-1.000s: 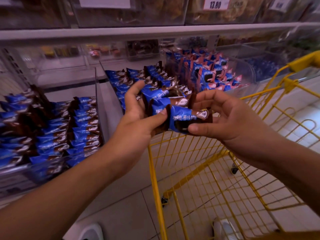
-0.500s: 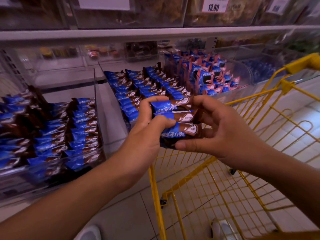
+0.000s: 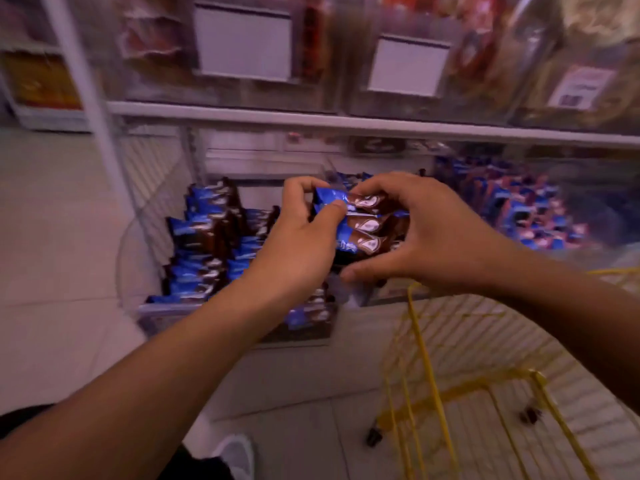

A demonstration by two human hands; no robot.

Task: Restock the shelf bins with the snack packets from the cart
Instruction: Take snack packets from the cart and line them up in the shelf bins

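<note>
Nearest, below the hands, lies a pale tiled floor (image 3: 62, 237) with a white shoe (image 3: 235, 455) at the bottom edge, and to the lower right of the grip stands a yellow wire cart (image 3: 429, 375) on small dark wheels. Above that, both forearms reach forward and meet in the middle of the view. The left hand (image 3: 298, 244) and the right hand (image 3: 433, 233) together clasp a small stack of blue and brown snack packets (image 3: 360, 223): the left thumb presses on the blue ends while its fingers curl over the top, and the right fingers arch over the brown ends with the thumb underneath. The stack sits between the two palms, held in the air. Just behind and to the left of the grip is a clear bin (image 3: 152, 313) filled with rows of the same packets; another bin (image 3: 526, 216) of blue and pink packets lies to the right, further back. A white shelf (image 3: 346, 123) runs above, carrying blurred clear containers with white labels (image 3: 242, 46).
</note>
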